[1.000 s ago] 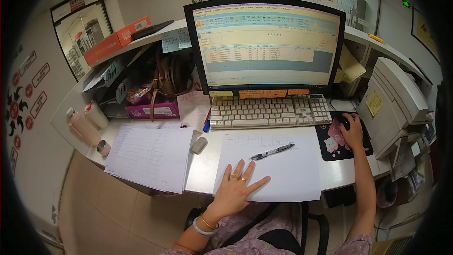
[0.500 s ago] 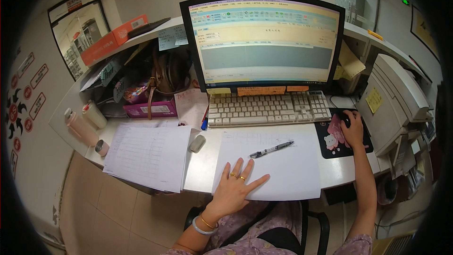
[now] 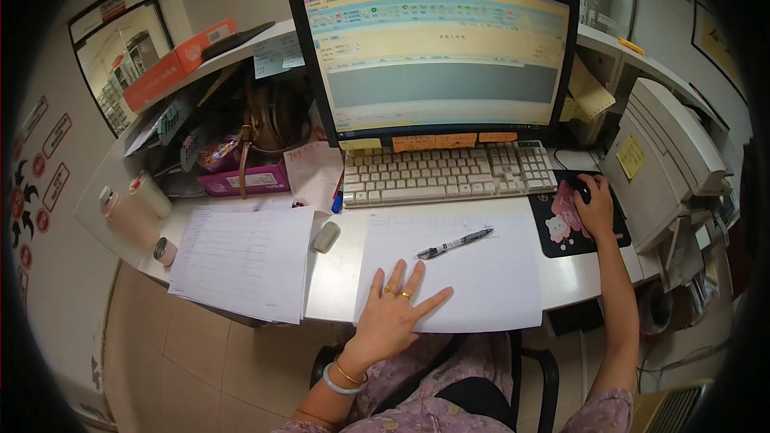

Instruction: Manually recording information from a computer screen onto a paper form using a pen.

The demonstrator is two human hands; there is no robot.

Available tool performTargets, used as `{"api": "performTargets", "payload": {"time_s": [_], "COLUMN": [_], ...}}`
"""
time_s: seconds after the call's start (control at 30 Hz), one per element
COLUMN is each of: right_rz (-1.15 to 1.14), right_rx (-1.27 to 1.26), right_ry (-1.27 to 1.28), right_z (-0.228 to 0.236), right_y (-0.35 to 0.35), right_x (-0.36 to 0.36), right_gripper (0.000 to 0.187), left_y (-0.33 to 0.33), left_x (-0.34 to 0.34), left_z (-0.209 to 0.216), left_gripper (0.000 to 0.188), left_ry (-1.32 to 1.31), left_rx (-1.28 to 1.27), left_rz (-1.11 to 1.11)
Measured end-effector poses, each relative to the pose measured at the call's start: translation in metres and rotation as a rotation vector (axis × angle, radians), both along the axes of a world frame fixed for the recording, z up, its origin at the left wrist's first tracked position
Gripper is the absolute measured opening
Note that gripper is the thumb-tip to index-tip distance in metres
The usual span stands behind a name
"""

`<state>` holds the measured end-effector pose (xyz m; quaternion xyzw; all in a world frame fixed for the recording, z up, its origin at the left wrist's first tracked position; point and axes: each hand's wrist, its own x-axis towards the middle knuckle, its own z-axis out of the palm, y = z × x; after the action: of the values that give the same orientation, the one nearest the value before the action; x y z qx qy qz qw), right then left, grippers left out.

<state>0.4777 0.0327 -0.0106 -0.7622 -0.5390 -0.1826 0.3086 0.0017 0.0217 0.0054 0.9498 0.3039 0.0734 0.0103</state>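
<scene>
My left hand (image 3: 391,313) lies flat with fingers spread on the lower left part of a white sheet of paper (image 3: 489,289), wearing two rings and bracelets at the wrist. Just beyond its fingertips a black-and-white pen (image 3: 455,244) rests slantwise on the sheet. On the right, my right hand (image 3: 594,208) is closed over a dark computer mouse (image 3: 581,189), which it partly hides. The mouse sits on a black mouse pad (image 3: 559,234) with a pink cartoon print. Behind the sheet stands a white keyboard (image 3: 449,172), below a lit monitor (image 3: 441,84).
Stacked printed papers (image 3: 241,261) lie at the left, beside a grey oval object (image 3: 326,236). Pink and cream bottles (image 3: 128,220) stand at the far left, near a purple box (image 3: 245,180) and a brown bag (image 3: 281,116). A beige printer (image 3: 666,144) stands right of the mouse pad.
The whole view has shifted a little, so the desk appears slightly higher and further left. Both hands keep their places, the left on the paper, the right on the mouse.
</scene>
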Motion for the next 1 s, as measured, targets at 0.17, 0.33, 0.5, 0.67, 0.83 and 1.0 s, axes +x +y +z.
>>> {"api": "performTargets", "payload": {"time_s": [0.17,0.33,0.5,0.67,0.83,1.0], "right_rz": [-0.079,0.406,0.445,0.263,0.307,0.405], "right_rx": [0.081,0.127,-0.04,-0.014,0.004,-0.034], "right_ry": [-0.245,0.194,0.054,0.014,0.021,-0.007], "right_z": [-0.002,0.019,0.03,0.021,0.032,0.026], "right_y": [-0.005,0.047,0.072,0.079,0.066,0.051], "right_x": [0.013,-0.03,-0.059,-0.06,-0.07,-0.073], "right_gripper": [0.048,0.032,0.03,0.031,0.029,0.025], "left_y": [-0.001,-0.002,-0.002,-0.003,-0.002,0.0], "left_x": [0.007,0.001,0.003,0.004,0.003,0.005], "left_z": [0.01,0.006,0.004,0.005,0.007,0.006], "left_gripper": [0.098,0.096,0.096,0.096,0.097,0.096], "left_ry": [0.004,-0.007,-0.026,-0.024,-0.005,-0.001], "left_rx": [-0.024,-0.041,-0.048,-0.048,-0.052,-0.026], "left_rz": [-0.031,0.035,0.036,0.034,0.049,0.039]}}
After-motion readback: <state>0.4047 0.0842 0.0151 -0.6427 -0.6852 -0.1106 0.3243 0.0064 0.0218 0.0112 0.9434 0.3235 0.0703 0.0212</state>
